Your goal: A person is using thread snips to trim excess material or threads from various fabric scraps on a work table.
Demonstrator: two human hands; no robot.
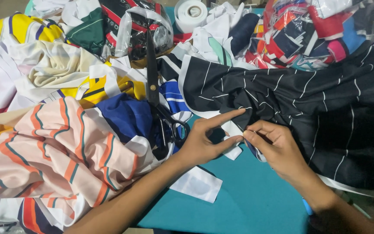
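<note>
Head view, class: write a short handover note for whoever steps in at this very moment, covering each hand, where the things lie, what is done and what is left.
Left hand: forefinger stretched out, thumb pinching the white edge of the black striped fabric.
Right hand: fingers pinching the same edge, touching the left thumb.
Scissors: lying shut on the cloth pile, beside the left hand, not held.
White tape roll: at the far edge.
Done: the edge is gripped by both hands.
Left: fabric lies crumpled on the teal table; no cut shows.
</note>
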